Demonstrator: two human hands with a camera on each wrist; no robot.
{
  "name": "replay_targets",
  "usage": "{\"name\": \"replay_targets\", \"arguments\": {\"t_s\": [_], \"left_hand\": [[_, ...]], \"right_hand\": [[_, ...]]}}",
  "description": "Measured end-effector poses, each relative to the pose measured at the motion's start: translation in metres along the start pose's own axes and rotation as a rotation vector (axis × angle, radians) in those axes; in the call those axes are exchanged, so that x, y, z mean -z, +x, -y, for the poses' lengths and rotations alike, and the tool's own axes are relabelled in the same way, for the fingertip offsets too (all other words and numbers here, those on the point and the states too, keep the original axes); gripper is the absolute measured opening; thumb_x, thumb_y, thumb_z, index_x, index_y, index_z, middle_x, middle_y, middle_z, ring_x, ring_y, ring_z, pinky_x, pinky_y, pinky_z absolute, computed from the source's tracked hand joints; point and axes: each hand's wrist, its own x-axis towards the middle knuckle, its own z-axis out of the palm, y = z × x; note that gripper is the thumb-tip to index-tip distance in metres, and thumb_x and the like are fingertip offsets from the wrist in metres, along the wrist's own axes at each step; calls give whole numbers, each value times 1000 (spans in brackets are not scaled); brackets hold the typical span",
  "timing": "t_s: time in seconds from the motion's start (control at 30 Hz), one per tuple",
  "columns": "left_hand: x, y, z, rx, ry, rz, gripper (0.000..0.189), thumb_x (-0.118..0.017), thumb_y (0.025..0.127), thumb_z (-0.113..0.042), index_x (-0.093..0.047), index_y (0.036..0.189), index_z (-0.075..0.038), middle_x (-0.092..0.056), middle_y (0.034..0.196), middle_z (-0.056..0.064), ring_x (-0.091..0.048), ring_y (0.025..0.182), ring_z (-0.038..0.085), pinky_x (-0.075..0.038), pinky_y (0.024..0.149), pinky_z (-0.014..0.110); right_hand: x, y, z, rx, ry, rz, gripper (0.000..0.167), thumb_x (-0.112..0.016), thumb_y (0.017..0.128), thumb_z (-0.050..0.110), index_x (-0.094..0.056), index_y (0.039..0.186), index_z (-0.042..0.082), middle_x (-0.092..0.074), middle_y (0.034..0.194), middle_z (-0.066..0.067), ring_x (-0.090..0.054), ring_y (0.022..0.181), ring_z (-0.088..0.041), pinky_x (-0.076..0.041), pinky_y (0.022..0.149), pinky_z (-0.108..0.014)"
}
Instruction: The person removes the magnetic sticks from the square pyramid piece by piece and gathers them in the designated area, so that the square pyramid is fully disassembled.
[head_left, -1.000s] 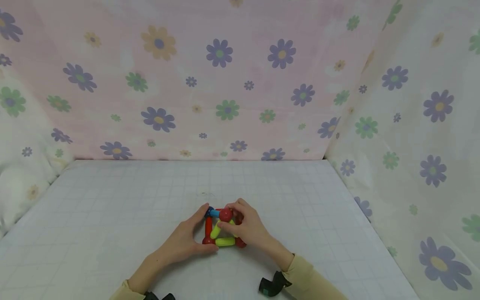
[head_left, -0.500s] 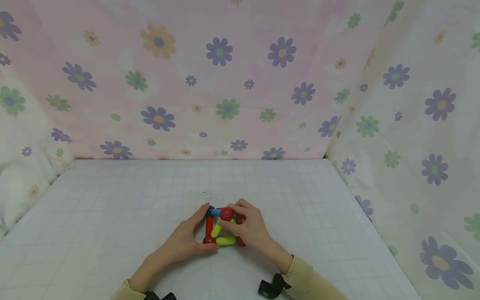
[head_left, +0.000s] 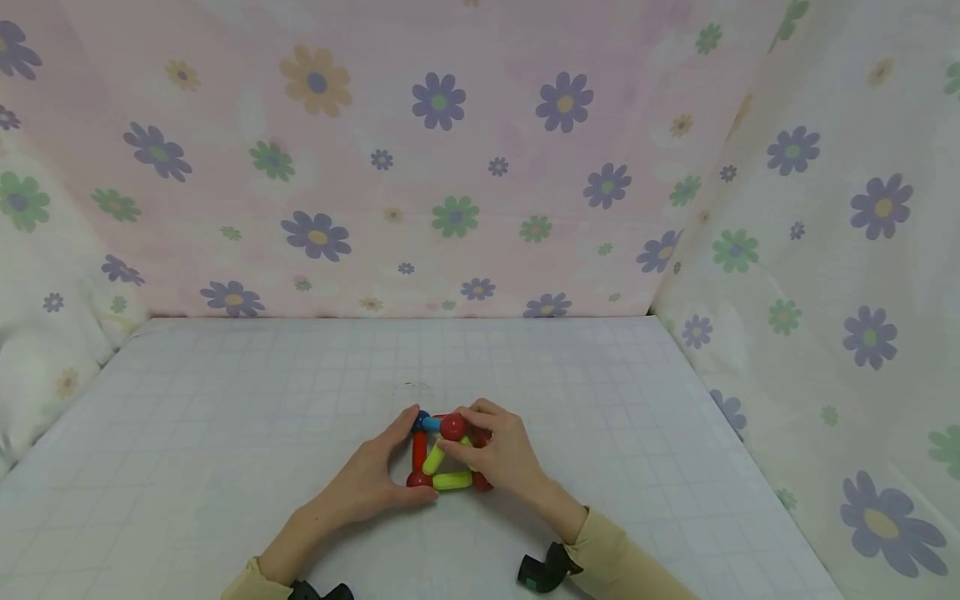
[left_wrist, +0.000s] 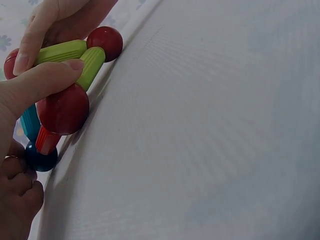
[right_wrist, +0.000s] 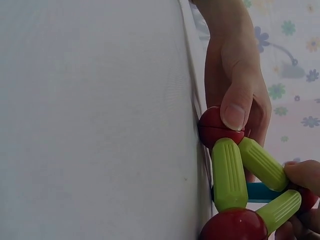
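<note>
A frame of toy building rods and balls stands on the table, with lime rods (right_wrist: pixel 230 172), a red rod (head_left: pixel 418 451) and a blue rod (head_left: pixel 431 425) joining its balls. My left hand (head_left: pixel 362 482) spans its left side. The left thumb lies on the near-left red ball (left_wrist: pixel 64 111), and a fingertip is at the dark blue ball (left_wrist: pixel 41 157) behind. My right hand (head_left: pixel 504 454) pinches the raised red ball (head_left: pixel 452 427), where the blue rod and lime rods meet. Its fingers partly hide the frame's right side. Another red ball (right_wrist: pixel 235 226) forms the near-right corner.
The white table (head_left: pixel 225 400) carries a faint grid, with a small dark mark (head_left: pixel 408 384) beyond the frame. Flowered cloth (head_left: pixel 390 192) hangs behind and at both sides. Black wrist devices (head_left: pixel 550 569) sit at the beige sleeves.
The hands and the rod frame keep practically the same pose and grip. Only a very slight shift of the whole head view shows.
</note>
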Motion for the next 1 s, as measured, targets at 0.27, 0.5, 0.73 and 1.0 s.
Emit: {"name": "replay_targets", "arguments": {"t_s": [0.27, 0.5, 0.73, 1.0], "left_hand": [[2, -1, 1, 12, 19, -8, 114, -85, 73, -52, -22, 160, -15, -25, 165, 5, -26, 151, 30, -29, 118, 56], [2, 0, 3, 9, 5, -5, 115, -85, 73, -52, -21, 161, -16, -24, 165, 5, -24, 152, 29, -28, 119, 54], [1, -1, 2, 25, -8, -2, 113, -86, 73, -50, -22, 160, -19, -25, 165, 4, -24, 152, 28, -29, 119, 55], [0, 0, 0, 36, -3, -2, 112, -86, 73, -49, -24, 160, -19, -27, 165, 3, -26, 152, 28, -30, 118, 55]], "right_hand": [[3, 2, 1, -18, 28, 31, 33, -81, 85, 33, -75, 111, 15, -67, 90, 8, -57, 76, -17, -49, 61, -22], [6, 2, -1, -6, 26, 38, 29, -82, 84, 31, -74, 109, 19, -62, 84, 10, -56, 73, -22, -42, 58, -20], [15, -2, -1, 1, 60, 34, 28, -83, 82, 27, -73, 108, 23, -63, 86, 10, -55, 74, -24, -43, 60, -29], [29, -6, 0, -12, 69, 29, 30, -83, 83, 25, -73, 111, 17, -63, 89, 6, -54, 80, -31, -45, 64, -38]]}}
